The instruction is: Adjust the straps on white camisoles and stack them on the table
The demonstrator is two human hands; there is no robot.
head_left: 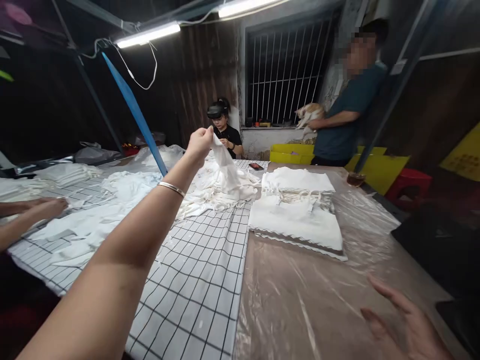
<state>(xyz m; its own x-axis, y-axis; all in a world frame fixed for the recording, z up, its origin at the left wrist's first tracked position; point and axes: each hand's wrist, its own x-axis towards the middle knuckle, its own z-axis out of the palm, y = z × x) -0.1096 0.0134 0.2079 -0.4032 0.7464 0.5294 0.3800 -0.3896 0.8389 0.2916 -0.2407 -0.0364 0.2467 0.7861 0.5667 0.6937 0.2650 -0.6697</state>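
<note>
Here the white cloth piece [225, 157] hangs pinched at its top end in the left hand [200, 142], lifted above the loose heap of white pieces [221, 187] on the counter [300, 300], its lower end trailing into that heap. It looks thin, limp and narrow, creased along its length. By my reading this is the picking-up step: one piece is being drawn clear of the pile. The next move probably calls for freeing the tail from the tangle without dragging others along. The right hand [407, 327] hovers empty, fingers spread, low over the plastic-covered part of the counter. A neat stack of folded pieces [296, 217] lies just beside the checked cloth [198, 280].
</note>
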